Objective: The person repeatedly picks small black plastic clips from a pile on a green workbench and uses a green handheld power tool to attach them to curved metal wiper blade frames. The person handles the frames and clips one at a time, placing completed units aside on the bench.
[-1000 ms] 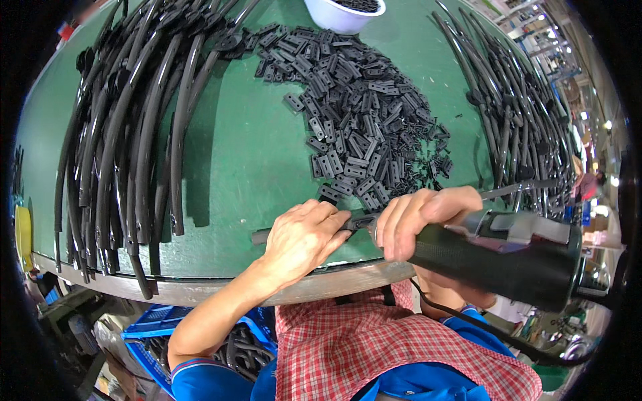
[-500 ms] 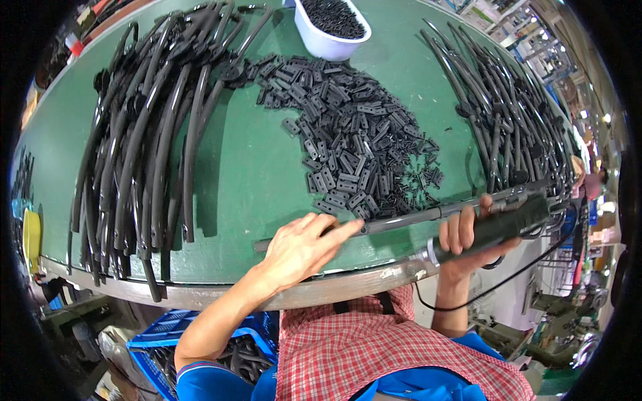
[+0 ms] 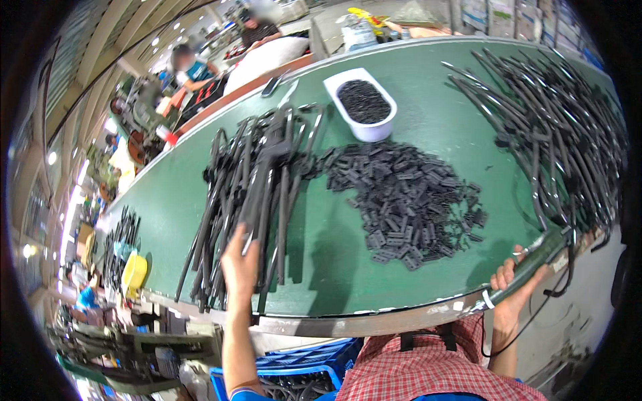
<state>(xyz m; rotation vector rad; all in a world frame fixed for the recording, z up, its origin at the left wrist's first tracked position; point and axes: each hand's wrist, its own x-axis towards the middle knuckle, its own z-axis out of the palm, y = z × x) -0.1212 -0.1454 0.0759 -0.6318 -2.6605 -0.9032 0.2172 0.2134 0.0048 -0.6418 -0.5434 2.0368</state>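
Observation:
My left hand [image 3: 239, 271] is at the near end of the left pile of black tubes [image 3: 217, 210]. Its fingers are closed around a long black tube [image 3: 256, 194], blurred by motion, that lies over the pile and points away from me. At the table's right front edge, my right hand [image 3: 509, 284] grips a dark, cylindrical electric screwdriver [image 3: 535, 259] with a cord. Small black rectangular blocks with holes [image 3: 401, 200] are heaped mid-table, and small dark screws [image 3: 468, 217] lie scattered on the heap's right side.
Behind the heap stands a white tub [image 3: 378, 130] of small black pieces. More black tubes [image 3: 568, 134] cover the right side of the green table [image 3: 334, 267]. A yellow bowl [image 3: 135, 271] is at far left; a blue crate [image 3: 341, 357] sits below the edge. Other people are in the background.
My left hand has gone from the front edge to the left pile, and the tube that lay along that edge has moved there. My right hand still holds the screwdriver. The view has shifted.

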